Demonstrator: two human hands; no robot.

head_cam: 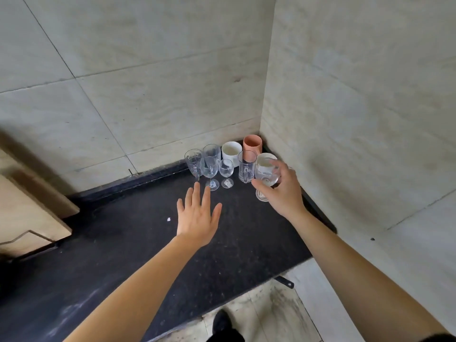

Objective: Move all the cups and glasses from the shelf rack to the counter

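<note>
On the dark counter (123,243), cups and glasses stand grouped in the far right corner. An orange cup (252,144) and a white cup (231,149) are at the back. In front stand two tall cut glasses (193,162), two stemmed glasses (210,172) and a clear handled mug (246,166). My right hand (283,191) grips a round stemmed glass (266,171) by its bowl, its foot at the counter surface near the right wall. My left hand (198,215) hovers flat above the counter with fingers spread, just short of the stemmed glasses, holding nothing.
Tiled walls (148,82) close the corner behind and to the right. A beige cabinet or box edge (32,206) juts in at the left. A small white speck (169,219) lies on the counter. The floor and my shoe (222,322) show below the counter's front edge.
</note>
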